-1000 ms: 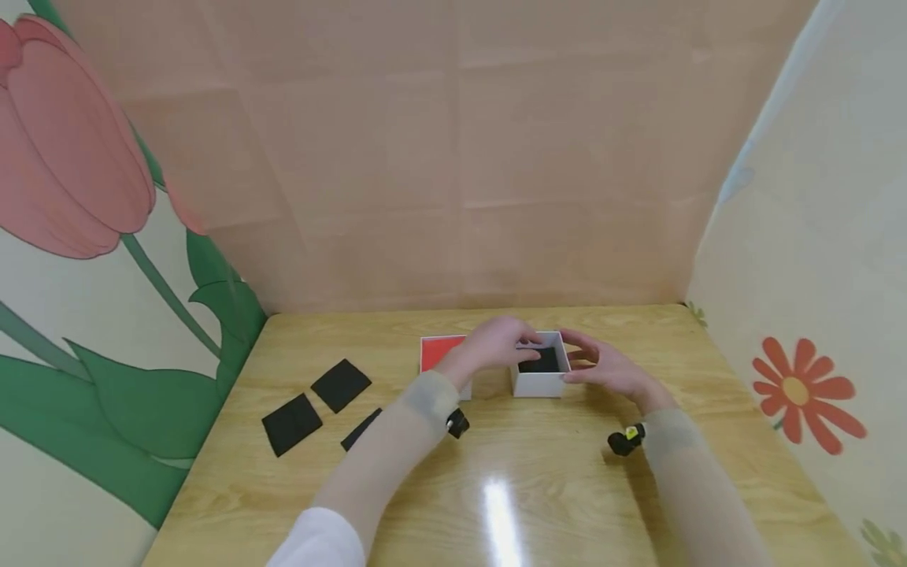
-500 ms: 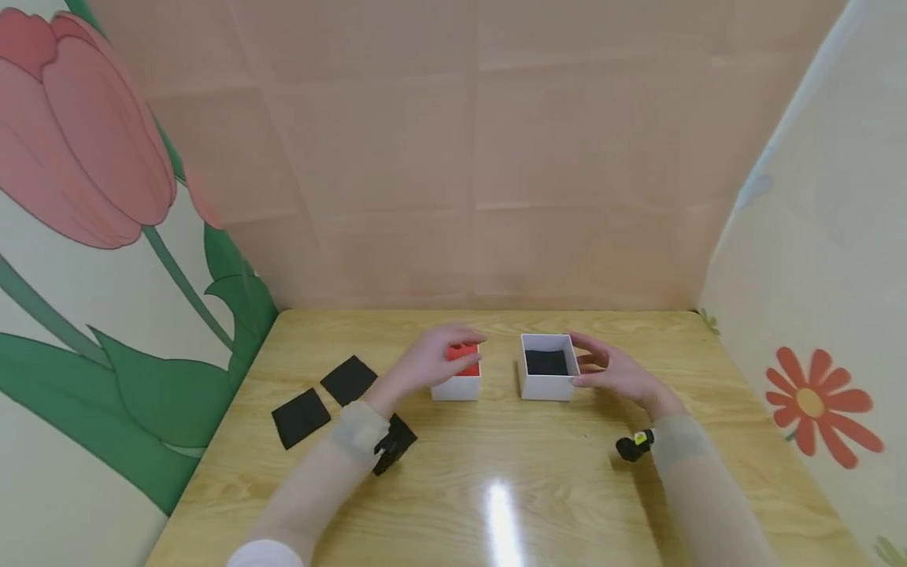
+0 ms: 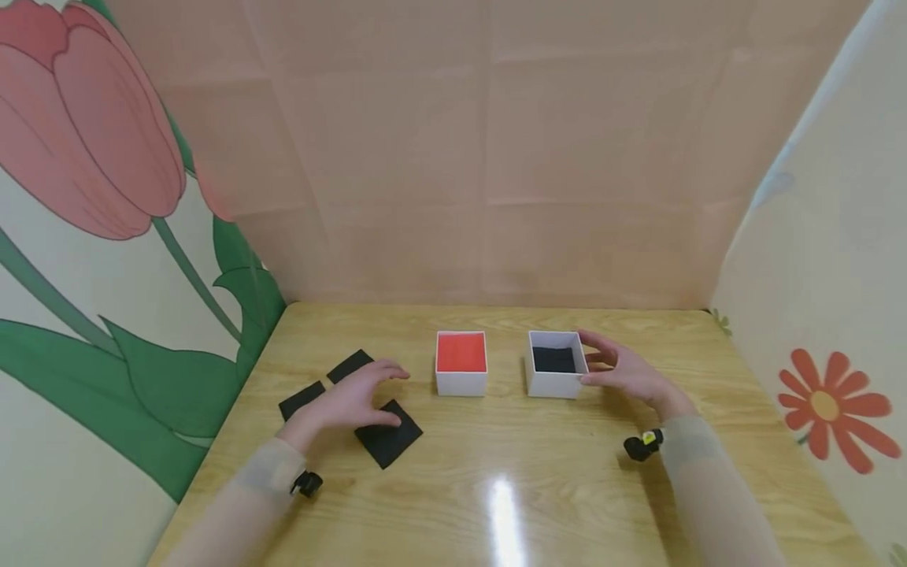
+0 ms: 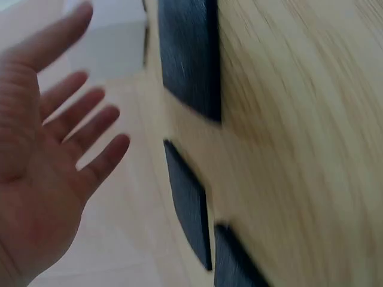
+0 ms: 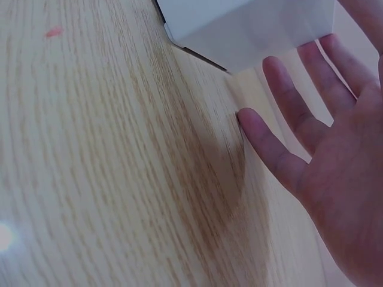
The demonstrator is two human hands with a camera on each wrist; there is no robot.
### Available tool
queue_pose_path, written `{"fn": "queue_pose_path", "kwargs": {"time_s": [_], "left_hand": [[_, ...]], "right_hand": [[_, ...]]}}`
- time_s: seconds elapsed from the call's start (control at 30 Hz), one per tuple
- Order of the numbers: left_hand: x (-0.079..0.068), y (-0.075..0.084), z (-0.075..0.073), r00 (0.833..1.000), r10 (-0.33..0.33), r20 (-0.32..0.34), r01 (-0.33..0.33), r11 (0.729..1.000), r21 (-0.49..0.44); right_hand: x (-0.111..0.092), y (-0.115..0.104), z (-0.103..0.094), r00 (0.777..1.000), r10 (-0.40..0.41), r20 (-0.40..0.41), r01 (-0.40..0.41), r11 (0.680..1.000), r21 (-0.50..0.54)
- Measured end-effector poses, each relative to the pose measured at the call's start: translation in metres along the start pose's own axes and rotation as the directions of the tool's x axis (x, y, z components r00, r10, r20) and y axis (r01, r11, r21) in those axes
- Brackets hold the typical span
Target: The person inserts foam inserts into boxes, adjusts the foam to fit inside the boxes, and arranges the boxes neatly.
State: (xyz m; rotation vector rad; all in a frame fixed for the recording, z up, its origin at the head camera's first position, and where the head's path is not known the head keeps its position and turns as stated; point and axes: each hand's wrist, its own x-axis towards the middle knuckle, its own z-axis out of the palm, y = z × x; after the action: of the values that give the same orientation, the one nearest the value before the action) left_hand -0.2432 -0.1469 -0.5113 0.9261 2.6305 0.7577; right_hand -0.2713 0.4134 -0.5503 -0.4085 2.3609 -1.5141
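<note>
Left hand (image 3: 347, 400): hovering, fingers wide apart, thumb hanging over the near black square (image 3: 390, 445).
Other two black squares (image 3: 349, 366): lying farther left, the hand partly covering them.
Right hand (image 3: 627, 374): resting against the right box (image 3: 553, 386), spanning its right edge, fingers apart.
Inside that box: a black piece (image 3: 554, 360) is lying below the rim.
Left box (image 3: 462, 384): showing red within its rim, standing well apart from both hands.
Table (image 3: 553, 488): its far edge is running behind both boxes.

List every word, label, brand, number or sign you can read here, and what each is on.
No words, brands or numbers can be read.
Yellow patch on the right wrist camera: too small to tell whether it bears a sign.
White boxes, black squares: no lettering visible.
</note>
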Motion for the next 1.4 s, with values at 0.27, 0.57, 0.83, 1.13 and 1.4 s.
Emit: {"fn": "queue_pose_path", "kwargs": {"time_s": [0.27,0.57,0.83,1.13,1.4], "left_hand": [[-0.012,-0.008,-0.003,0.965,0.077,0.25,-0.078,0.997,-0.008],[-0.016,-0.012,0.012,0.938,0.072,0.338,-0.121,0.985,0.126],[-0.017,-0.01,0.01,0.953,0.031,0.301,-0.084,0.983,0.163],[-0.017,-0.005,0.012,0.959,0.037,0.281,-0.097,0.974,0.203],[-0.015,-0.003,0.014,0.961,0.009,0.276,-0.071,0.973,0.219]], "right_hand": [[0.0,-0.001,0.0,1.0,0.016,-0.003,-0.016,1.0,0.004],[0.001,-0.004,0.003,0.999,0.044,-0.002,-0.044,0.999,0.003],[0.002,-0.001,0.002,0.999,0.04,0.002,-0.04,0.999,-0.003],[0.001,-0.002,0.004,1.0,0.008,0.018,-0.008,1.0,0.005],[0.001,-0.002,0.004,1.0,0.02,0.022,-0.02,1.0,0.012]]}}
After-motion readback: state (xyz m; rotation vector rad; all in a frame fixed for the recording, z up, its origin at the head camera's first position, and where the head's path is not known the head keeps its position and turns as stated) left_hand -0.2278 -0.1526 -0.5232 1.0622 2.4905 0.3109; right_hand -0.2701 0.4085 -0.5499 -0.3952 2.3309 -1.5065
